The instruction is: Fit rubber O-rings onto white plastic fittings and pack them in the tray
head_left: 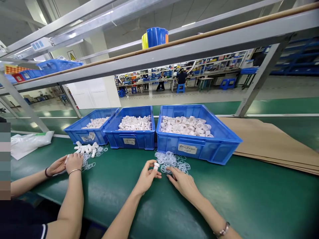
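Observation:
Near the middle of the green table, my left hand (147, 177) pinches a small white plastic part (156, 166) between thumb and fingers. My right hand (183, 182) reaches to the front edge of a pile of clear rings (171, 161), its fingertips touching the rings; its fingers are apart and I see nothing held in them. Right behind the pile is a blue bin (164, 141) of white ring-shaped parts (191, 126). Left of it stands another blue bin (116, 138) with small white parts (136, 123).
At the left, a co-worker's hands (67, 163) are beside white fittings (87, 148) and more clear rings. A third blue bin (78, 136) stands behind them. Brown cardboard sheets (269, 139) lie at the right. A metal shelf beam (194, 46) spans above the table.

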A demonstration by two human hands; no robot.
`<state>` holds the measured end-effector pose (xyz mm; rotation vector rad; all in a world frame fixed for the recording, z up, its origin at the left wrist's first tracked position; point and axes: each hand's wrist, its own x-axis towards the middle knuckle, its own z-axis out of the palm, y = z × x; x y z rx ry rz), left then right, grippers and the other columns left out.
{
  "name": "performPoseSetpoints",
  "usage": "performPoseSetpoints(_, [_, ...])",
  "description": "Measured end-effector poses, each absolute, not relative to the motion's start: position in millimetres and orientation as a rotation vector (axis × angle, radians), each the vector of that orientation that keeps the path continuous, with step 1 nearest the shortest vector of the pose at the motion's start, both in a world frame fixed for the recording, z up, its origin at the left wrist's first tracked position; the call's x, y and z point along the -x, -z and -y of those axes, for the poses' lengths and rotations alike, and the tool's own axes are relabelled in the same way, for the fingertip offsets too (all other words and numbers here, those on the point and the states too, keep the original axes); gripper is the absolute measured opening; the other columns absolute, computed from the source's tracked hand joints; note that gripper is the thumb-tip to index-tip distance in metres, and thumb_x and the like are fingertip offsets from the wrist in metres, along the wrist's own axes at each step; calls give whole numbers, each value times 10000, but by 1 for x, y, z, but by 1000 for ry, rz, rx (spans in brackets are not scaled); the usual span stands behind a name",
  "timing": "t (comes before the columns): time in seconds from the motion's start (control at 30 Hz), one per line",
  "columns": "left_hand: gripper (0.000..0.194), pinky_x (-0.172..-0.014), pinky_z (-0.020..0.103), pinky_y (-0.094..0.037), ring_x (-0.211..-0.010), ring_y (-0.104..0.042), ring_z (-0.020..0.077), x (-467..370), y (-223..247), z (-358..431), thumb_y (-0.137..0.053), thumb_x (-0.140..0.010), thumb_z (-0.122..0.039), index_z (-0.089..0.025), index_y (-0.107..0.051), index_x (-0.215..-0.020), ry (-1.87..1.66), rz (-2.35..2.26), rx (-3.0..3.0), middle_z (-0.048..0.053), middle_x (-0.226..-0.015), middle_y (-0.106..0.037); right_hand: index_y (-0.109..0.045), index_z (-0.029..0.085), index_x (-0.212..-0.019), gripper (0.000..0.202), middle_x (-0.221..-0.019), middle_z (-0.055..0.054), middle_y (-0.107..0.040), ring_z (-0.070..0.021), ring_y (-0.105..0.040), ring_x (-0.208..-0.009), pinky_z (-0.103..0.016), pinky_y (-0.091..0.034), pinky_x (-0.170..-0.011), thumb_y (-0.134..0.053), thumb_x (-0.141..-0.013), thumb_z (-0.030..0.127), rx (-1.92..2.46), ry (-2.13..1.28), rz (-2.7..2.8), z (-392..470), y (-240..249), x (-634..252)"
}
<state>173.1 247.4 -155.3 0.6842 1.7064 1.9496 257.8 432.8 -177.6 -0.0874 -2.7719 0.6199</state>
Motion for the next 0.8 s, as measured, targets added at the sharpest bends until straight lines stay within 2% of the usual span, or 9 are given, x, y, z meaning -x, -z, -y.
performPoseSetpoints(0.13, [518, -730, 311, -560, -762, -637, 131, -173, 166, -249, -691, -818, -541, -165, -523, -1133, -1976, -1635, -614, 38, -958, -549, -597, 264, -1006, 222, -851, -10, -606, -178, -587, -663, -251, -288, -544, -384, -963, 311, 106, -646, 2760, -432, 176, -255])
performPoseSetpoints(0.27, [464, -707, 318, -560, -735, -644, 145, -179, 169, -247, -690, -824, -512, -151, -562, -1087, -1866, -1698, -665, 20, -866, -564, -612, 267, -940, 262, -796, 1, -572, -179, -567, -645, -261, -314, -553, -379, -981, 379, 132, -715, 2721, -433, 171, -255])
performPoseSetpoints(0.37, [442, -730, 324, -560, -762, -662, 161, -183, 169, -246, -681, -841, -458, -162, -584, -1154, -1773, -1740, -742, 35, -882, -607, -621, 266, -955, 287, -781, 4, -564, -180, -558, -646, -274, -360, -572, -382, -996, 417, 144, -796, 2681, -433, 166, -256])
performPoseSetpoints(0.5, [570, -769, 320, -555, -806, -678, 169, -185, 165, -245, -701, -830, -376, -221, -517, -1347, -1716, -1737, -809, 37, -920, -653, -644, 269, -965, 309, -781, 9, -579, -174, -544, -662, -284, -406, -623, -410, -1019, 464, 9, -966, 2659, -427, 157, -259])
performPoseSetpoints(0.57, [511, -776, 315, -554, -808, -680, 170, -186, 162, -244, -693, -837, -385, -211, -560, -1298, -1705, -1752, -824, 40, -905, -665, -649, 261, -965, 316, -807, 2, -595, -176, -536, -673, -289, -403, -630, -425, -1024, 474, -62, -1114, 2626, -423, 151, -260])
performPoseSetpoints(0.67, [373, -749, 305, -556, -767, -675, 164, -187, 156, -243, -667, -854, -430, -173, -641, -1124, -1701, -1792, -837, 46, -856, -670, -650, 242, -952, 343, -845, -15, -612, -180, -534, -696, -294, -401, -628, -428, -1028, 492, -106, -1298, 2580, -418, 142, -264])
performPoseSetpoints(0.8, [408, -703, 311, -570, -738, -669, 171, -186, 152, -243, -710, -816, -465, -152, -655, -1071, -1746, -1786, -769, 56, -841, -670, -658, 239, -891, 363, -836, -10, -593, -174, -532, -709, -287, -398, -626, -448, -1027, 502, -180, -1397, 2577, -417, 132, -270])
